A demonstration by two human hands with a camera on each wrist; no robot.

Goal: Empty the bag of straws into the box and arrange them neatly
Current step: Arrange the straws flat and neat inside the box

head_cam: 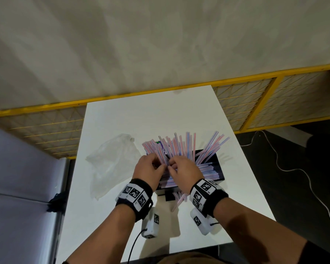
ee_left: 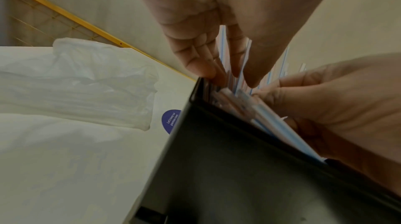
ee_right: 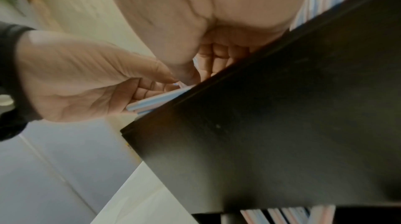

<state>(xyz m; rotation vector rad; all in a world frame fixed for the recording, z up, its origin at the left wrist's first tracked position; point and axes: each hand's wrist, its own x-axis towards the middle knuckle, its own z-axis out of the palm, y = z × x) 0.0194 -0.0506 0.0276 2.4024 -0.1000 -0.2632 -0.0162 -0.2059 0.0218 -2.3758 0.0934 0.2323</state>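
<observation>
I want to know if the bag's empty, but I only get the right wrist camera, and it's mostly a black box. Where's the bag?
Observer: The clear plastic bag lies crumpled on the white table, left of the box. No straws show in it.
Operator: Are the straws tidy?
Observer: Not yet. In the head view, many straws stick up out of the box and fan out at different angles.
Operator: Anything else on the table?
Observer: The left wrist view shows a round purple sticker with white writing, between the bag and the box.
</observation>
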